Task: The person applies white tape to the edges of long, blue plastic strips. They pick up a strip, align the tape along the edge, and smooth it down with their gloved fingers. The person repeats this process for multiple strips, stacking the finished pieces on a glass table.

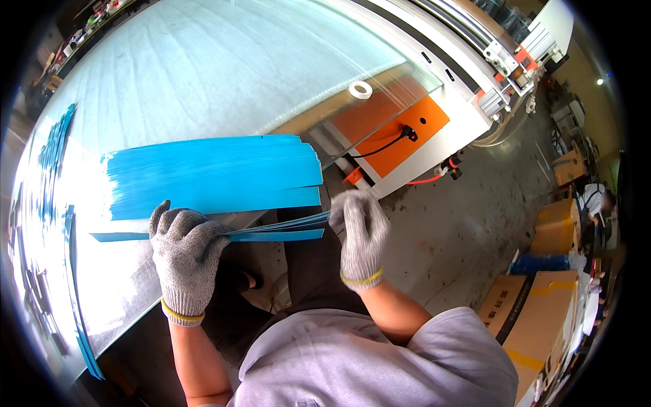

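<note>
My left hand (186,251), in a grey knit glove with a yellow cuff, is closed on a few narrow blue strips (285,236) at the table's near edge. Its fingers bend over the strips, and its palm side is hidden. To the right, my right hand (361,234), gloved the same way, pinches the fanned far ends of some of these strips. One strip end hangs lower, apart from the right fingers. Just beyond both hands lies a wide stack of blue strips (217,173), side by side, overhanging the table's edge at its right end.
The glass-topped table (203,74) carries more strips (78,292) at the left and a white tape roll (361,90). A machine with an orange panel (393,136) and black cable stands to the right. Cardboard boxes (542,319) and a person (595,203) are farther right.
</note>
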A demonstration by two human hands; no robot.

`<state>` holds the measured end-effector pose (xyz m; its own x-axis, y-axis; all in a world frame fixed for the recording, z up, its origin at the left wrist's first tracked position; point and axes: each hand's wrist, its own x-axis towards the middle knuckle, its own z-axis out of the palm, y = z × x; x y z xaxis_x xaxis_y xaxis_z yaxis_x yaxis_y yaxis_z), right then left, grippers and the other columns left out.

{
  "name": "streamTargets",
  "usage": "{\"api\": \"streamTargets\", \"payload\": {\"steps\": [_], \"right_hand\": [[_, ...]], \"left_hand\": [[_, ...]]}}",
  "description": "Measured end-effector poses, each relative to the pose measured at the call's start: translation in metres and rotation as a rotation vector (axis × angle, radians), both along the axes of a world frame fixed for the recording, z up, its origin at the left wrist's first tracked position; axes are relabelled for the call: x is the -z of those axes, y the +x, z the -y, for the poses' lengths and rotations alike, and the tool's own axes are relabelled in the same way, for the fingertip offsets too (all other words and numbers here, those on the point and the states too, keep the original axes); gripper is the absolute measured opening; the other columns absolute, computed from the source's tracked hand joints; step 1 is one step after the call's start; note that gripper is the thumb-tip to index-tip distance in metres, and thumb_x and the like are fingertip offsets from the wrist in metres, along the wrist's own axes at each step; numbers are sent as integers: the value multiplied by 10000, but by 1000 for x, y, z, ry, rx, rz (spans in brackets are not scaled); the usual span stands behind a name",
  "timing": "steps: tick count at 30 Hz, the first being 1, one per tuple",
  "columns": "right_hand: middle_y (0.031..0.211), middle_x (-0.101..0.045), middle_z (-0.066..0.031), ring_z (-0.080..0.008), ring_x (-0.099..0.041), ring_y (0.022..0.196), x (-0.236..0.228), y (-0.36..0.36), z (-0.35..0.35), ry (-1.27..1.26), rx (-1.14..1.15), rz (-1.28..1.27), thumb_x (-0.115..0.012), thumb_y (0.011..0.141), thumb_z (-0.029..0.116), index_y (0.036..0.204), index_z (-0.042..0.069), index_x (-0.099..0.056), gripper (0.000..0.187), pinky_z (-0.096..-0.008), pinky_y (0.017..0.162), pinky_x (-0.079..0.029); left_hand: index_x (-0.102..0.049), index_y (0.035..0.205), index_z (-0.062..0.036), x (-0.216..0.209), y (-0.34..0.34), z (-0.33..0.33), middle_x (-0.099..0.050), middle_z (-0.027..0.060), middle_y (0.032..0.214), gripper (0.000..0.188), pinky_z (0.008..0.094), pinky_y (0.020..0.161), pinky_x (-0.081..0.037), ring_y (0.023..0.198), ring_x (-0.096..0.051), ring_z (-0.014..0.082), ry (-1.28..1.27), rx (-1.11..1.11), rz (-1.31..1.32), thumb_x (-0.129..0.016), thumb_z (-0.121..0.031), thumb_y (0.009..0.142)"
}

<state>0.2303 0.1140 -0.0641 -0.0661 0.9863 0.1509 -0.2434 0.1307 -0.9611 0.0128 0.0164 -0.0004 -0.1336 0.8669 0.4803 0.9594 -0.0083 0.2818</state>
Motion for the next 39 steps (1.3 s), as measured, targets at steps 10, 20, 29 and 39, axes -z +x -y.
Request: {"api": "streamTargets", "payload": {"steps": [10,20,29,39], "right_hand": [[855,-695,-50,-104,-656,759,1,-12,-18,39,-204,133,-736,915,23,942,-3,-684,64,-254,704,-530],[877,-700,-78,-133,-672,787,-4,1,-15,81,-214,93,-661,956,-1,969,-18,-687,34,-272,758,-554],[720,-633,-54,-132,-585,664,1,-15,-52,212,1,509,-860,833,208,827,14,-632,299,-312,633,-492],[789,-663,-122,-241,-643,680,-9,-11,-44,401,121,530,-757,901,124,873,-2,-683,148,-352,647,-513]], "left_hand": [[-737,841,-94,1,2,3,-676,97,1063,174,544,1099,-399,1081,-607,338,18,-62,23,-795,-97,677],[-721,920,-90,2,-2,3,-678,91,988,188,544,1115,-393,1041,-625,329,-24,14,13,-718,-43,738],[-744,995,-104,-2,2,4,-657,89,945,256,497,1021,-440,996,-613,336,-16,-16,20,-711,-27,753],[-737,1045,-102,-2,2,4,-689,89,1129,293,457,984,-449,1088,-623,326,-7,-5,50,-700,-13,769]]}}
